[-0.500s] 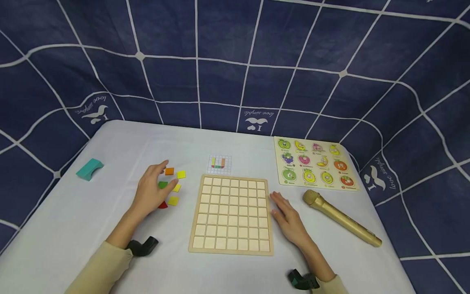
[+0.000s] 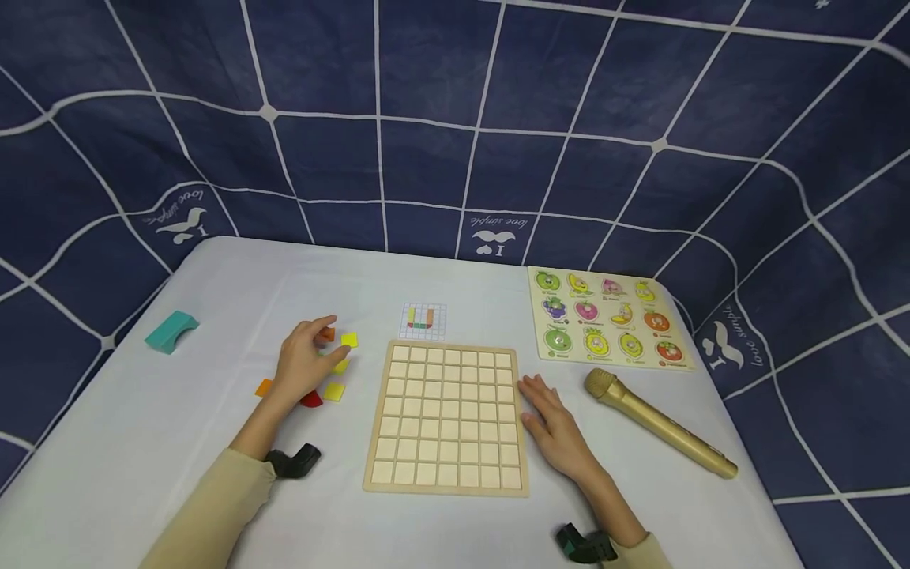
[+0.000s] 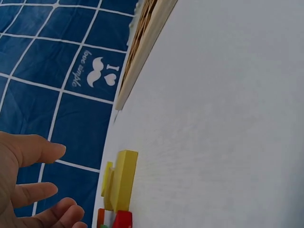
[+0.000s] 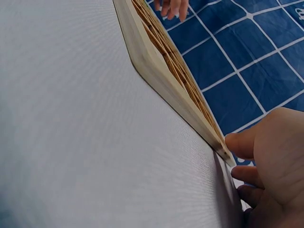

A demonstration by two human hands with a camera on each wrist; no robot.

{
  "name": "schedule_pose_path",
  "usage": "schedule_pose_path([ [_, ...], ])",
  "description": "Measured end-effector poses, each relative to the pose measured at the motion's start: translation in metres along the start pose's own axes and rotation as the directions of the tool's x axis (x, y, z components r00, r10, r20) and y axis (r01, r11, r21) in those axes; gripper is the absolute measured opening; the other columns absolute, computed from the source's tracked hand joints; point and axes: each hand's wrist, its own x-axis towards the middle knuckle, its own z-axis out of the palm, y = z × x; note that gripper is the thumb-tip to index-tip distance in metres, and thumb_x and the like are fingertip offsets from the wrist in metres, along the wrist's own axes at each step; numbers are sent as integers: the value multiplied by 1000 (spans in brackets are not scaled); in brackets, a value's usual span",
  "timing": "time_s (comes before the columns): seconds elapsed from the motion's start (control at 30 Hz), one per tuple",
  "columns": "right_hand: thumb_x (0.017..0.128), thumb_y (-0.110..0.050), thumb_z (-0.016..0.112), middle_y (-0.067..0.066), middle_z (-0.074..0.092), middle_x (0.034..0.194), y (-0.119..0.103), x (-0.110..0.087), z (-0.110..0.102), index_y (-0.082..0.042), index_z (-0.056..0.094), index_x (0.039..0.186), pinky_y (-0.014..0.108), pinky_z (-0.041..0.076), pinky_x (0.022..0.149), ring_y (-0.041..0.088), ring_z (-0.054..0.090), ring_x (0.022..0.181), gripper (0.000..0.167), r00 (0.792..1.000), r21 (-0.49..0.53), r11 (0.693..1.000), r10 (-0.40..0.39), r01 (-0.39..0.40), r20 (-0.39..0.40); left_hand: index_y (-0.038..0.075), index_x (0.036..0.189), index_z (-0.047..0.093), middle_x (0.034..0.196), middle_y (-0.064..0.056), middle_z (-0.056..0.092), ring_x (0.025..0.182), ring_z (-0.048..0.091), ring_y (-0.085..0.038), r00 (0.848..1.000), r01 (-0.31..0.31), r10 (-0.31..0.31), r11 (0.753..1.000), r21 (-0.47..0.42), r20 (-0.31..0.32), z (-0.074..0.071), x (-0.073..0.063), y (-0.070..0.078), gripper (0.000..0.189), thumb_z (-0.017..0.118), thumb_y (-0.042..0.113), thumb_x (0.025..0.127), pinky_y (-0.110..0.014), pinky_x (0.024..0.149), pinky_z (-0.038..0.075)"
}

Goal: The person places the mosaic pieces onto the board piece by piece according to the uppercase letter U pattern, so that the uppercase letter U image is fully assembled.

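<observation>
In the head view, the left hand is poised over a small cluster of coloured tiles left of centre, with thumb and fingers spread well apart and nothing seen in its grasp; whether the orange tile by its fingertips is touched cannot be told. Three yellow square tiles are laid out just to its right, a red piece with a curved edge is seen below, and another orange tile is partly covered by the forearm at left. The right hand is laid at the right edge of the wooden grid board in the lower middle of the frame, fingers extended, nothing held. Above the board a pattern card is printed with a U-like figure. For a clean pickup, a single tile is probably best approached from above and pinched by opposite sides between thumb and index finger, the gap being narrowed only once the tile lies between them, so that its close neighbours are not nudged. The board could be steadied lightly by the right hand, and the card is best left uncovered, so that its colours can be checked
</observation>
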Motion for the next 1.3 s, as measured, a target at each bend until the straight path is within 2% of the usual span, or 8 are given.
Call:
schedule_pose_path([
  [0.23, 91, -6, 55, 10, 34, 144, 0, 0, 1, -4, 42, 137, 44, 10, 109, 24, 19, 137, 48, 1000, -6, 1000, -9, 9, 3, -2, 123, 54, 94, -16, 54, 84, 49, -28, 997, 74, -75, 997, 35, 36, 8, 9, -5, 53, 74, 14, 76, -40, 75, 34],
  [0.4, 91, -6, 55, 10, 35, 144, 0, 0, 1, -4, 42, 137, 44, 9, 109, 24, 19, 137, 48, 1000, -9, 1000, -6, 6, 4, -2, 122, 55, 91, -14, 52, 79, 46, -26, 992, 98, -101, 994, 42, 82, 11, 14, -11, 51, 73, 15, 77, -35, 70, 33],
  [0.57, 90, -5, 56, 11, 35, 144, -1, -1, 1, -4, 42, 137, 46, 9, 109, 25, 19, 137, 49, 1000, -7, 1000, -7, 7, 6, -2, 120, 57, 87, -12, 51, 77, 44, -24, 989, 113, -117, 993, 46, 93, 14, 13, -15, 49, 72, 17, 77, -33, 67, 31],
  [0.97, 90, -5, 55, 11, 34, 144, -1, 0, 1, -3, 41, 137, 46, 9, 109, 25, 18, 137, 49, 1000, -12, 1000, -16, 16, 12, -1, 109, 64, 84, -11, 53, 75, 47, -25, 995, 70, -78, 989, 129, 62, 19, 10, -16, 40, 74, 18, 76, -34, 65, 33],
  [1.3, 89, -3, 57, 11, 36, 143, 1, -1, 1, -1, 45, 134, 46, 10, 108, 27, 20, 137, 47, 999, -32, 998, -52, 52, 0, -1, 106, 66, 85, -10, 54, 75, 47, -24, 998, 30, -37, 989, 142, 49, 22, 10, -18, 34, 72, 17, 78, -34, 64, 33],
])
